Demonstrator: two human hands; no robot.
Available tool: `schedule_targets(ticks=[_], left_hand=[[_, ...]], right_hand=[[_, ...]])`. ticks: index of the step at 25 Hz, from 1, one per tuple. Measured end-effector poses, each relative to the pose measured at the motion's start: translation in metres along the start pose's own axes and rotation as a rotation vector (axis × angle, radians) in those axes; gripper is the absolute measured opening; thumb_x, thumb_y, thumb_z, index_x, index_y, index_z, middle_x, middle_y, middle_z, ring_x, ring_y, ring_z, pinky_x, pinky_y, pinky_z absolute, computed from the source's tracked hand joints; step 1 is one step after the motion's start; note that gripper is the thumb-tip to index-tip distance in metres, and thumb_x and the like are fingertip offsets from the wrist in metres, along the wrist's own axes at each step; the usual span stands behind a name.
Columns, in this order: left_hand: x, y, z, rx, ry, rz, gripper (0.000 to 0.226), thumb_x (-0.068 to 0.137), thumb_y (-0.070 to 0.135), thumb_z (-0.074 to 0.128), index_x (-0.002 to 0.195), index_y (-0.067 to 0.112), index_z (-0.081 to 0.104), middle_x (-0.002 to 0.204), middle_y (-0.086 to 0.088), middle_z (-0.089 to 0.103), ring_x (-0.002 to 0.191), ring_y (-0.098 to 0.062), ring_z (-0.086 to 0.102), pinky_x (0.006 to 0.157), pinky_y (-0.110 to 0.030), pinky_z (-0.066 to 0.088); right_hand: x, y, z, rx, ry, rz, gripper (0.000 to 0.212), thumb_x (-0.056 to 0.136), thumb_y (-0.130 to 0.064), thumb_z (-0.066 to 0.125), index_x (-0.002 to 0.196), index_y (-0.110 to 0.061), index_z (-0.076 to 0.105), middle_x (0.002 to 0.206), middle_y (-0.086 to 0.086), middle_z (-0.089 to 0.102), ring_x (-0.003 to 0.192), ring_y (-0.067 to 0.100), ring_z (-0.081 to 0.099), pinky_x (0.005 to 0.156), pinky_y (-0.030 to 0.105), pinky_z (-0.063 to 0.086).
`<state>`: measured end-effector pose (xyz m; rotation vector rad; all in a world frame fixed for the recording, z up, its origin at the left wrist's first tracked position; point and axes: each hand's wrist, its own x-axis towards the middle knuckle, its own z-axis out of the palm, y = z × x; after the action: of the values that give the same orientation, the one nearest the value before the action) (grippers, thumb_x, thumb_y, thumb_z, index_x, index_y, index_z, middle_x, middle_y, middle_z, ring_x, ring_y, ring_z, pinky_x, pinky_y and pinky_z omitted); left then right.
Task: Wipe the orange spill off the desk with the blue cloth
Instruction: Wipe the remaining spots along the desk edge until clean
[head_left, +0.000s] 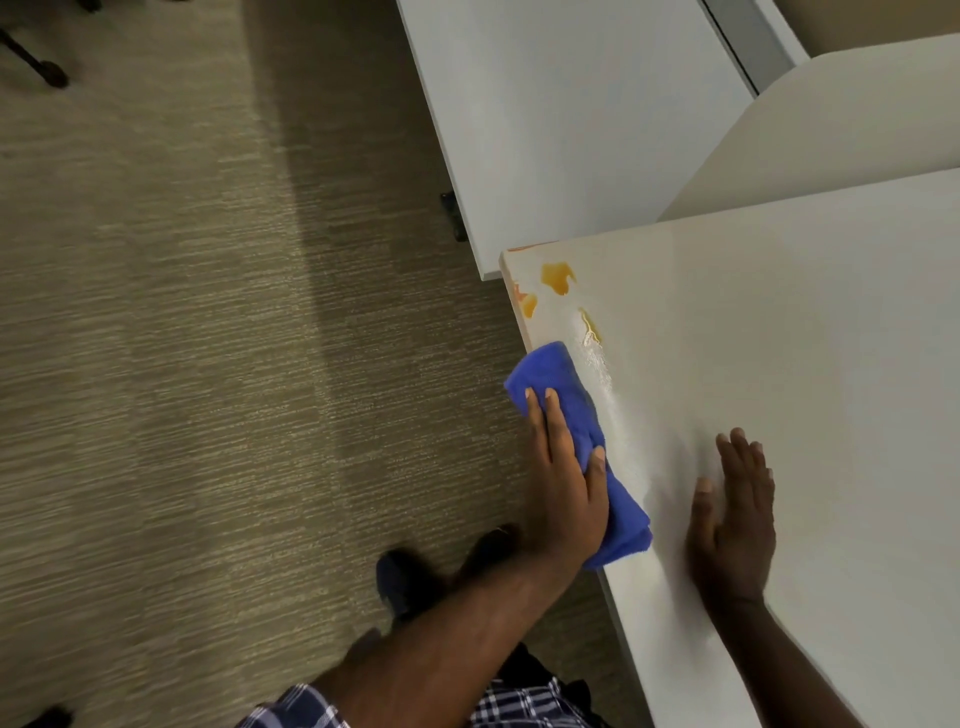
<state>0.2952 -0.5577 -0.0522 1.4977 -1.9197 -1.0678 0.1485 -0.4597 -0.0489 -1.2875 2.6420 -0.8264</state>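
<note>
The white desk (810, 364) fills the right side of the head view. Orange spill patches (558, 276) lie near its far left corner, with a smaller one at the edge (527, 304) and a thin streak (591, 325) closer in. A wet smear runs from the streak toward me. My left hand (563, 478) presses a folded blue cloth (550, 374) onto the desk's left edge, just short of the spill. My right hand (732, 519) lies flat on the desk with fingers apart and holds nothing.
A second white desk (561, 114) stands beyond the corner, with a beige curved partition (831, 130) to its right. Carpet floor (208, 364) lies to the left. My dark shoes (410, 577) stand by the desk edge. A chair base (47, 73) shows at top left.
</note>
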Motion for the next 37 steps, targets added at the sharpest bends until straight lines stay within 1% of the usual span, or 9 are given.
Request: schedule_targets(ticks=[5, 8, 12, 17, 22, 26, 28, 34, 37], left_hand=[[0.065, 0.007, -0.016, -0.312, -0.007, -0.104, 0.072, 0.099, 0.021, 0.05, 0.154, 0.009, 0.005, 0.164, -0.009, 0.002, 0.152, -0.02, 0.004, 0.123, -0.038, 0.014], [0.097, 0.008, -0.027, -0.368, -0.01, -0.105, 0.071, 0.1, 0.017, 0.05, 0.154, 0.009, 0.005, 0.165, -0.009, 0.004, 0.151, -0.021, 0.01, 0.122, -0.031, 0.018], [0.074, 0.003, -0.023, -0.365, -0.012, -0.07, 0.068, 0.102, 0.021, 0.045, 0.154, 0.01, 0.003, 0.165, -0.005, 0.006, 0.151, -0.015, 0.008, 0.12, -0.019, 0.008], [0.021, 0.0, -0.005, -0.18, -0.025, -0.063, 0.069, 0.101, 0.032, 0.041, 0.154, 0.011, 0.001, 0.164, -0.007, 0.004, 0.152, -0.018, 0.005, 0.123, -0.041, 0.013], [0.065, 0.011, -0.017, -0.198, -0.035, -0.108, 0.069, 0.102, 0.02, 0.044, 0.153, 0.008, 0.0, 0.164, -0.007, 0.0, 0.152, -0.019, 0.001, 0.124, -0.031, 0.006], [0.117, 0.018, -0.04, -0.272, -0.016, -0.164, 0.066, 0.102, 0.019, 0.044, 0.154, 0.009, 0.004, 0.163, -0.01, 0.017, 0.147, -0.025, 0.026, 0.119, -0.04, 0.025], [0.131, 0.017, -0.045, -0.277, -0.007, -0.169, 0.065, 0.102, 0.02, 0.045, 0.154, 0.01, 0.005, 0.161, -0.012, 0.022, 0.144, -0.026, 0.032, 0.117, -0.041, 0.029], [0.092, -0.005, -0.026, -0.155, 0.013, -0.132, 0.068, 0.102, 0.031, 0.044, 0.154, 0.013, 0.006, 0.163, -0.008, 0.013, 0.15, -0.023, 0.016, 0.122, -0.042, 0.016], [0.052, 0.001, -0.016, -0.118, 0.019, -0.132, 0.069, 0.1, 0.044, 0.034, 0.155, 0.016, 0.004, 0.164, -0.006, 0.01, 0.151, -0.023, 0.012, 0.123, -0.043, 0.016]], right_hand=[[0.001, -0.004, -0.004, 0.005, 0.003, -0.007, 0.055, 0.098, -0.04, 0.033, 0.148, -0.02, 0.037, 0.155, -0.004, 0.033, 0.147, 0.019, 0.028, 0.122, 0.035, 0.017], [0.001, -0.008, -0.006, 0.013, 0.014, -0.056, 0.053, 0.099, -0.038, 0.034, 0.149, -0.021, 0.036, 0.156, 0.0, 0.036, 0.147, 0.02, 0.03, 0.123, 0.029, 0.015], [0.005, -0.012, -0.004, 0.034, 0.033, -0.063, 0.051, 0.099, -0.036, 0.035, 0.149, -0.021, 0.037, 0.156, 0.001, 0.036, 0.147, 0.018, 0.029, 0.122, 0.035, 0.019], [0.012, -0.009, 0.001, 0.046, 0.005, -0.076, 0.052, 0.1, -0.044, 0.03, 0.148, -0.024, 0.035, 0.156, -0.005, 0.034, 0.147, 0.016, 0.028, 0.122, 0.031, 0.016], [0.028, -0.012, 0.004, 0.07, 0.026, -0.091, 0.051, 0.101, -0.042, 0.03, 0.147, -0.023, 0.037, 0.155, 0.001, 0.038, 0.146, 0.018, 0.031, 0.123, 0.029, 0.015], [0.041, -0.015, 0.003, 0.126, 0.068, -0.085, 0.048, 0.101, -0.039, 0.032, 0.146, -0.023, 0.038, 0.154, -0.001, 0.039, 0.146, 0.018, 0.032, 0.121, 0.028, 0.018], [0.044, -0.015, 0.004, 0.13, 0.086, -0.079, 0.047, 0.101, -0.037, 0.033, 0.145, -0.022, 0.039, 0.154, 0.002, 0.04, 0.145, 0.02, 0.033, 0.121, 0.031, 0.02], [0.062, -0.024, 0.025, 0.128, 0.055, -0.051, 0.048, 0.101, -0.035, 0.034, 0.145, -0.018, 0.041, 0.154, 0.004, 0.041, 0.145, 0.02, 0.034, 0.12, 0.042, 0.025], [0.062, -0.028, 0.021, 0.102, 0.044, -0.069, 0.048, 0.1, -0.036, 0.035, 0.145, -0.019, 0.041, 0.154, 0.003, 0.04, 0.145, 0.02, 0.033, 0.117, 0.049, 0.029]])
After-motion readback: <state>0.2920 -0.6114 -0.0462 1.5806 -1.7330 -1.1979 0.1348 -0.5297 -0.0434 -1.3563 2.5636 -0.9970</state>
